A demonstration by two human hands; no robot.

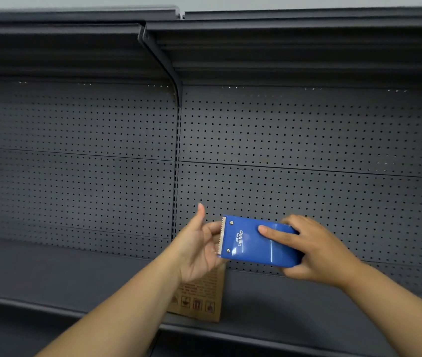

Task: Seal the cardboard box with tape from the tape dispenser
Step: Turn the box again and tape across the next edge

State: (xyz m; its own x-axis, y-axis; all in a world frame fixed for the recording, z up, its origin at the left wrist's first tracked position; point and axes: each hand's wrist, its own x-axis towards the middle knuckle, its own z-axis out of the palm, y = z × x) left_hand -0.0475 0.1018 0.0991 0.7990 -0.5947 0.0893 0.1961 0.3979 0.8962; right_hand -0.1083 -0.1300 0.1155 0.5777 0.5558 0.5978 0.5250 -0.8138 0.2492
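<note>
A blue tape dispenser is gripped by the right hand, its serrated edge met by the open left hand; a cardboard box is seen below on the grey shelf.

My single head-worn view faces forward onto a pegboard wall at close range, tilted slightly upward under the upper shelf; forearms enter from below.
</note>
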